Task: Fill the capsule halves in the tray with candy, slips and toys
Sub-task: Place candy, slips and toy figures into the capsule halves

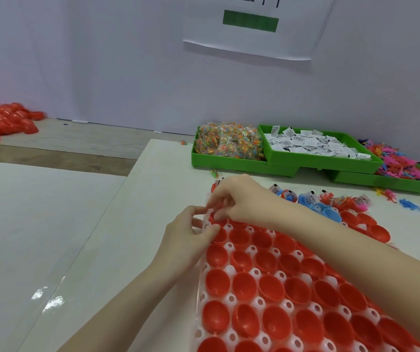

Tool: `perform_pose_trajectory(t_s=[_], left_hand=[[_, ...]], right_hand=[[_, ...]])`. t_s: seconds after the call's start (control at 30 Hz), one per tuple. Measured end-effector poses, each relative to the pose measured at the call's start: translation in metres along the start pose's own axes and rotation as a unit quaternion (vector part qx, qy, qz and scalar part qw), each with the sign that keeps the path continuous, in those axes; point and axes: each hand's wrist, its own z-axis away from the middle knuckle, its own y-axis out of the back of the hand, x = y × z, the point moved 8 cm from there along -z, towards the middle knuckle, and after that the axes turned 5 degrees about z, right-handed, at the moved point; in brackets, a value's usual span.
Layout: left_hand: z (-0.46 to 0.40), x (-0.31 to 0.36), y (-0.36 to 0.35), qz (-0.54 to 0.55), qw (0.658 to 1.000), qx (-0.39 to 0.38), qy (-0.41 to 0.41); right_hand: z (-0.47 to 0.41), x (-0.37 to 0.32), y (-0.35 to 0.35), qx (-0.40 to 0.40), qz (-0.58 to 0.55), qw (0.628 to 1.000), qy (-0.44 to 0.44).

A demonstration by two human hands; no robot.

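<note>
A clear tray [230, 271] holds several red capsule halves [217, 282], most of them hollow. The far row has halves with slips and toys [313, 198] in them, some blue. My right hand [237, 198] curls over the tray's far left corner, its fingers pinching something small and hard to make out at a red half there. My left hand [191, 231] is beside it at the tray's left edge, its fingers curled and touching the rim of a red half.
Three green bins stand at the back right: candy packets [229, 143], white slips [310, 144] and coloured toys [394, 163]. Loose toys [406, 203] lie on the table by the tray. A heap of red capsule halves [3, 120] lies at far left.
</note>
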Motion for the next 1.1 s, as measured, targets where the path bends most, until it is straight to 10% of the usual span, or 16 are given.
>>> perform_pose_trajectory(t_s=[0.4, 0.73, 0.87, 1.1], left_hand=[[0.0, -0.002, 0.02, 0.0, 0.997, 0.053, 0.049], [-0.073, 0.063, 0.042, -0.065, 0.98, 0.162, -0.098], [-0.116, 0.095, 0.004, -0.183, 0.965, 0.106, -0.153], [-0.182, 0.074, -0.041, -0.427, 0.901, 0.004, -0.078]], right_hand=[[0.041, 0.013, 0.053, 0.034, -0.063, 0.997, -0.029], [0.193, 0.266, 0.195, 0.398, -0.06, 0.854, -0.329], [0.221, 0.343, 0.174, 0.337, -0.05, 0.829, -0.444], [0.178, 0.348, 0.137, 0.198, -0.004, 0.892, -0.406]])
